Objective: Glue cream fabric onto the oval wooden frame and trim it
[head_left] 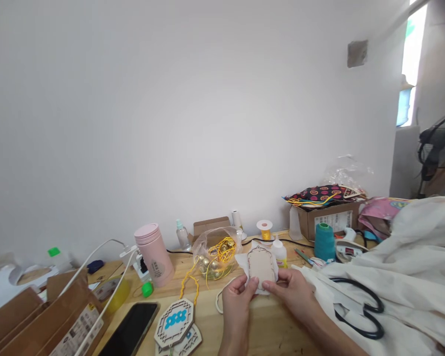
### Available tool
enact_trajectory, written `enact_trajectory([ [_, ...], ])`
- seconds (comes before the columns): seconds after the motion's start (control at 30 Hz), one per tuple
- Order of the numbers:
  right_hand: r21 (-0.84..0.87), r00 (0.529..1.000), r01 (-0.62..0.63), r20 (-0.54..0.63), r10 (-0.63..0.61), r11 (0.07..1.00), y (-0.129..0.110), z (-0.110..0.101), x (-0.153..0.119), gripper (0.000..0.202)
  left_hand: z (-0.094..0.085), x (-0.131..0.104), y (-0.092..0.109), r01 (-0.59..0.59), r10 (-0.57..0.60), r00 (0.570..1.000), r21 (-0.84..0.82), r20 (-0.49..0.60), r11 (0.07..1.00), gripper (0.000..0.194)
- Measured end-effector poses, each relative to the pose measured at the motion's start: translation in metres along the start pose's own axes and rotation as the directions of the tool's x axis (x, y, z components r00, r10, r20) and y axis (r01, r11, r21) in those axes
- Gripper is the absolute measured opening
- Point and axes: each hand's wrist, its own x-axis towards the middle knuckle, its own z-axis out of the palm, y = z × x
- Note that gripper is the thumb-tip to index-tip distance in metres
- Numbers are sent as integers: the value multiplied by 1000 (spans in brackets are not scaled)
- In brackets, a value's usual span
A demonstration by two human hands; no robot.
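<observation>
A small beige panel with an ornate, scalloped border is held upright in front of me, with white cloth sticking out behind its edges. My left hand pinches its lower left side, thumb on the front. On the lower right, my right hand grips it the same way. The fingers behind the panel are hidden. Just beyond it stands a white glue bottle. A loop of pale cord lies beside my left hand. Further left are octagonal wooden lattice pieces with yellow cord and blue inlay.
A clear bag holds golden bells and yellow cord. Left of it stand a pink tumbler, a phone and a cardboard box. On the right are a teal thread cone, black-handled scissors and heaped white fabric.
</observation>
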Motion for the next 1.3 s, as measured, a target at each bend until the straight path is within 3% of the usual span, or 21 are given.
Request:
enact_trajectory([
  [0.2, -19, 998, 45, -40, -45, 999, -1, 0, -1, 28, 0, -2, 1, 8, -8, 1000, -18, 16, 1000, 27],
  [0.33, 2, 994, 44, 100, -44, 999, 7, 2, -1, 29, 0, -2, 2, -5, 5, 1000, -12, -1, 1000, 26],
  [0.53, -303, 994, 107, -3, -113, 947, 13, 4, -3, 30, 0, -2, 2, -21, 21, 999, 9, -36, 1000, 27],
  [0.67, -410, 991, 124, 4, -134, 904, 14, 2, -3, 31, 0, -3, 3, -24, 24, 999, 5, -36, 1000, 25],
  [0.83, -380, 996, 49, -52, -74, 924, 18, 2, 0, 33, 1, -3, 5, -28, 28, 999, -14, -26, 1000, 25],
  [1.03, -257, 995, 86, -24, -95, 962, 11, 3, 0, 37, 4, -3, 5, -46, 48, 999, -93, 21, 995, 34],
  [1.17, -343, 986, 94, -97, -135, 934, 9, 0, 1, 37, 3, -2, 2, -34, 36, 999, -87, 22, 996, 34],
  [1.3, -410, 972, 209, -10, -234, 888, 11, -2, -1, 34, 1, -2, 2, -31, 33, 999, -66, 19, 997, 34],
])
